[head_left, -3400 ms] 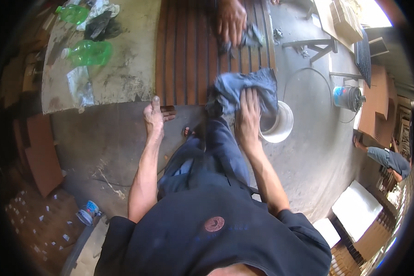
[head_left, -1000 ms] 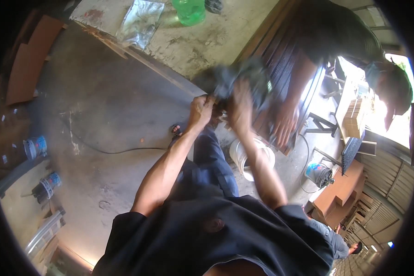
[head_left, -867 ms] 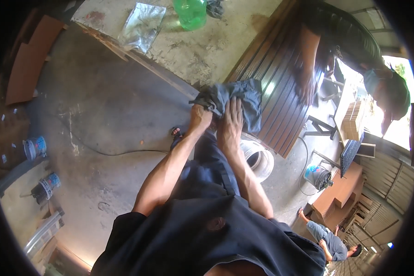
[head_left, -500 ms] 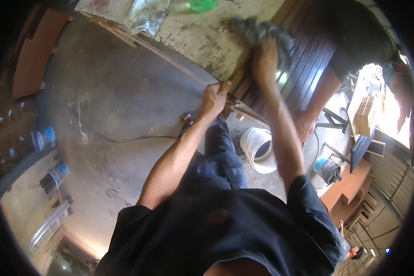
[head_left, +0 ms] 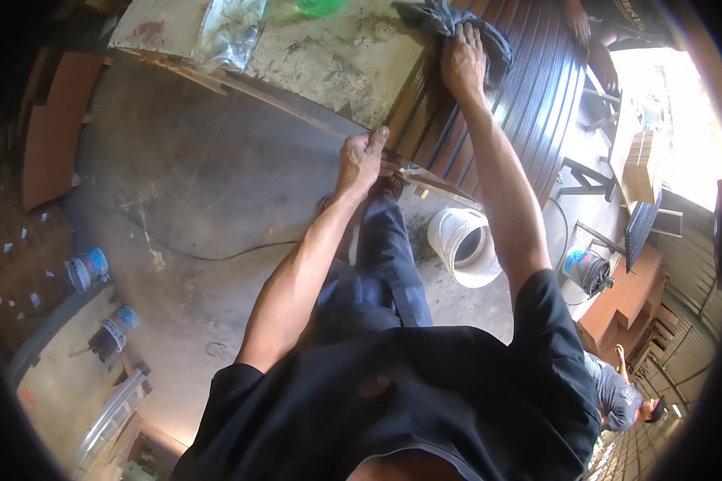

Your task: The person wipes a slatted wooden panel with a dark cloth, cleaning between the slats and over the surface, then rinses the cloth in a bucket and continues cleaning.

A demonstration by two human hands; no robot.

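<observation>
My right hand (head_left: 464,66) presses a dark grey cloth (head_left: 499,54) onto a slatted, glossy dark-brown wooden panel (head_left: 529,88). Its fingers lie stretched over the cloth, pointing away from me. Nearer to me, my left hand (head_left: 361,164) is closed at the panel's near left corner, thumb on top; the fingers underneath are partly hidden. The panel rests beside or on a stained pale tabletop (head_left: 329,72), and I cannot tell which. On that top lie a clear plastic bag (head_left: 231,36) and a green container (head_left: 319,6), cut off by the upper edge.
A white bucket (head_left: 465,248) stands on the floor below the panel. Farther right are a paint pail (head_left: 586,271) and a brown cabinet (head_left: 622,301). A dark cable (head_left: 217,258) crosses the floor. Another person's arm (head_left: 578,20) reaches to the panel's far side; someone else (head_left: 618,393) is at lower right.
My right hand and the cloth have slid farther away along the panel. The other person, who leaned over the panel's right side, has drawn back to its far end. My left hand stays at the corner.
</observation>
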